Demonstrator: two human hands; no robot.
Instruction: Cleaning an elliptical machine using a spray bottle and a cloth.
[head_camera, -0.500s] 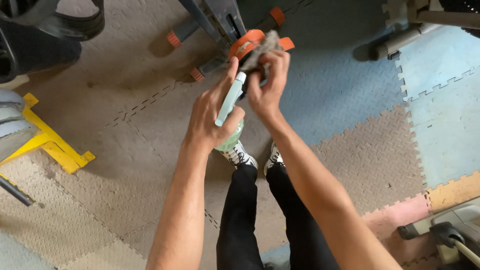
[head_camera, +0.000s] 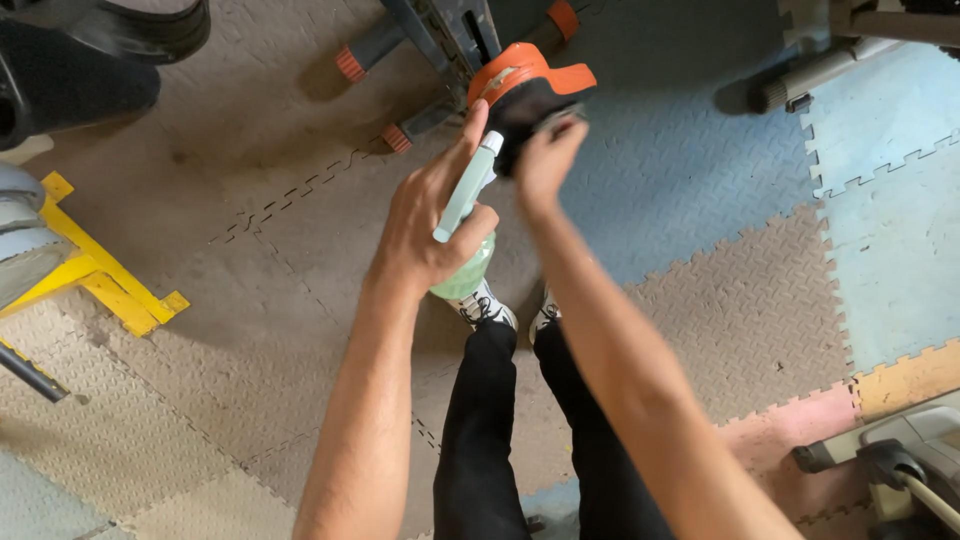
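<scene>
The left hand is holding a pale green spray bottle. Its fingers are wrapping tight around the neck of the bottle, and the pointing finger is sticking up beside the white tip. The bottle is tilting, with its tip pointing up toward an orange and black seat. The round bottom of the bottle is hanging just above the person's shoes.

The right hand is pressing a dark cloth against the black part of the seat. Its fingers are curling closed on the cloth. The cloth is touching the seat, just under the orange part. The tip of the bottle is right beside the cloth.

The seat is sitting on top of a dark exercise machine with orange caps on its legs. The machine is standing on the floor, which is covered in foam mats that fit together like puzzle pieces. The mats are tan, blue, light blue, pink and yellow.

The person is standing in black trousers and white shoes, feet close together, right below the hands.

A yellow metal frame is lying on the floor at the left, well apart from the hands. A big black shape is sitting in the top left corner. Part of another grey machine is showing at the bottom right.
</scene>
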